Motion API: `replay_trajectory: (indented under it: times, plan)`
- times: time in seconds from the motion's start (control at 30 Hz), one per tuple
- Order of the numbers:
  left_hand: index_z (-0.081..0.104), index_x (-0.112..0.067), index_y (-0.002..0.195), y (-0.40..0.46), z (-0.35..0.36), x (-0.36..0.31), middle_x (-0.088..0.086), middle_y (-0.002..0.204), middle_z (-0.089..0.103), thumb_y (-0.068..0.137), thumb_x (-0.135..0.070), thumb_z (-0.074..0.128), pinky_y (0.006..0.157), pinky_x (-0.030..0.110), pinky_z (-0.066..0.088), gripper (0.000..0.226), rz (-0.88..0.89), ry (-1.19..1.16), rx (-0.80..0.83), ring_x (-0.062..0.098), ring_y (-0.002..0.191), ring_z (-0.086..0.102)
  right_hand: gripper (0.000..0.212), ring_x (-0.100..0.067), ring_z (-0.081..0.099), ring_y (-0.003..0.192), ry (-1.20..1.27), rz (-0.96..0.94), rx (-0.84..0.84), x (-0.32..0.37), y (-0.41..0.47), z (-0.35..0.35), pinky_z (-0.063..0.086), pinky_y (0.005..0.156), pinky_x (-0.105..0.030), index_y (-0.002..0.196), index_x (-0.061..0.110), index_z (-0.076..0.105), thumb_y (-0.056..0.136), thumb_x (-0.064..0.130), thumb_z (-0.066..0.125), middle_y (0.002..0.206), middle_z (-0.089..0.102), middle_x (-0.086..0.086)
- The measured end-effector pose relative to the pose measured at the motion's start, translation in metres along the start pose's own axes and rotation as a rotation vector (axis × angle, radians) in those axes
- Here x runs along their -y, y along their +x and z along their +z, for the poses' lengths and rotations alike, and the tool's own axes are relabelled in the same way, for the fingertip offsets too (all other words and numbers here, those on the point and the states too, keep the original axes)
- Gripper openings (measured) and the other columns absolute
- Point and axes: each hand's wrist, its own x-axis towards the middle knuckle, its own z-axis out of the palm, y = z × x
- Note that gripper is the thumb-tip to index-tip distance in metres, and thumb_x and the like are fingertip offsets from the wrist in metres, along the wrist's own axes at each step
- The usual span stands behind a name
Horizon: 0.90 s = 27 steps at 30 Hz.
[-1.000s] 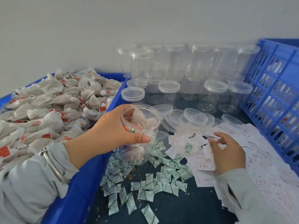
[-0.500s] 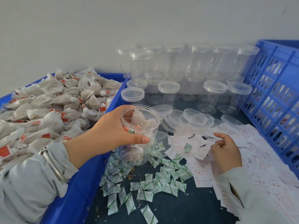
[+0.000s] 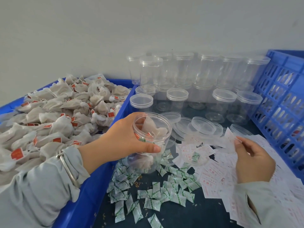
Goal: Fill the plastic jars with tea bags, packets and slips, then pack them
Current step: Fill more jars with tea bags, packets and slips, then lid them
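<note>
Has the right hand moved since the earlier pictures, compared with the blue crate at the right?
Yes. The right hand has lifted off the slips and now pinches one slip, nearer the blue crate.

red print on slips [image 3: 212, 180], illegible
</note>
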Motion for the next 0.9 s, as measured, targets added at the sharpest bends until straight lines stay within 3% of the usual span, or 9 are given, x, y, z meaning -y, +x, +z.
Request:
replay_trajectory:
  times: [0.07, 0.2, 0.33, 0.4, 0.5, 0.63, 0.77, 0.9]
  plan:
    - [0.047, -0.038, 0.128, -0.001, 0.0, -0.002, -0.024, 0.118, 0.059, 0.034, -0.069, 0.078, 0.103, 0.031, 0.043, 0.103, 0.01, 0.005, 0.007, -0.006, 0.111, 0.054, 0.017, 0.021, 0.056, 0.073, 0.075, -0.137, 0.031, 0.023, -0.01, 0.003, 0.038, 0.064, 0.006, 0.098, 0.026, 0.067, 0.088, 0.013, 0.065, 0.087, 0.067, 0.008]
    - [0.044, -0.041, 0.126, -0.004, 0.002, -0.005, -0.027, 0.118, 0.057, 0.035, -0.067, 0.079, 0.101, 0.023, 0.042, 0.101, 0.044, 0.019, 0.03, -0.01, 0.111, 0.052, 0.03, 0.013, 0.062, 0.078, 0.235, -0.388, 0.255, 0.072, -0.036, 0.016, 0.045, 0.061, -0.001, 0.09, 0.038, 0.064, 0.085, 0.008, 0.066, 0.077, 0.066, 0.033]
    - [0.043, -0.034, 0.131, -0.009, 0.003, -0.01, -0.024, 0.118, 0.058, 0.039, -0.06, 0.084, 0.099, 0.019, 0.042, 0.104, 0.079, 0.016, 0.062, -0.011, 0.111, 0.052, 0.022, 0.005, 0.064, 0.077, 0.218, -0.662, 0.487, 0.105, -0.054, 0.038, 0.049, 0.065, -0.006, 0.097, 0.024, 0.067, 0.081, 0.009, 0.07, 0.082, 0.068, 0.018]
    - [0.043, -0.033, 0.131, -0.01, 0.003, -0.012, -0.023, 0.117, 0.059, 0.042, -0.056, 0.083, 0.096, 0.017, 0.043, 0.1, 0.097, 0.032, 0.069, -0.01, 0.109, 0.053, 0.019, -0.003, 0.065, 0.071, 0.127, -0.795, 0.557, 0.111, -0.058, 0.049, 0.051, 0.067, -0.015, 0.094, 0.017, 0.072, 0.078, 0.01, 0.068, 0.08, 0.071, 0.009]
    - [0.043, -0.033, 0.131, -0.011, 0.003, -0.013, -0.024, 0.116, 0.059, 0.044, -0.056, 0.083, 0.093, 0.012, 0.043, 0.099, 0.122, 0.051, 0.068, -0.012, 0.107, 0.052, 0.016, -0.018, 0.063, 0.065, -0.028, -0.989, 0.46, 0.108, -0.059, 0.057, 0.049, 0.063, -0.027, 0.085, 0.011, 0.077, 0.073, 0.004, 0.07, 0.071, 0.073, 0.004]
    - [0.044, -0.034, 0.13, -0.011, 0.003, -0.012, -0.024, 0.115, 0.058, 0.042, -0.058, 0.082, 0.091, 0.01, 0.042, 0.099, 0.128, 0.046, 0.052, -0.012, 0.107, 0.053, 0.015, -0.021, 0.062, 0.069, -0.056, -1.025, 0.329, 0.105, -0.057, 0.054, 0.045, 0.068, -0.021, 0.083, 0.01, 0.078, 0.08, 0.009, 0.063, 0.073, 0.073, 0.003]
    - [0.045, -0.034, 0.128, -0.011, 0.005, -0.013, -0.025, 0.113, 0.059, 0.045, -0.054, 0.086, 0.088, 0.007, 0.042, 0.094, 0.147, 0.079, 0.071, -0.013, 0.103, 0.053, 0.032, -0.019, 0.062, 0.074, -0.136, -0.936, 0.597, 0.107, -0.062, 0.047, 0.052, 0.065, -0.036, 0.083, 0.012, 0.078, 0.083, 0.029, 0.051, 0.07, 0.07, 0.002]
    - [0.046, -0.037, 0.126, -0.011, 0.005, -0.015, -0.026, 0.112, 0.059, 0.048, -0.051, 0.087, 0.089, 0.012, 0.045, 0.089, 0.15, 0.075, 0.065, -0.012, 0.104, 0.054, 0.051, -0.01, 0.059, 0.089, -0.186, -0.804, 0.877, 0.105, -0.063, 0.037, 0.047, 0.082, -0.039, 0.074, 0.015, 0.074, 0.087, 0.049, 0.039, 0.073, 0.068, 0.004]
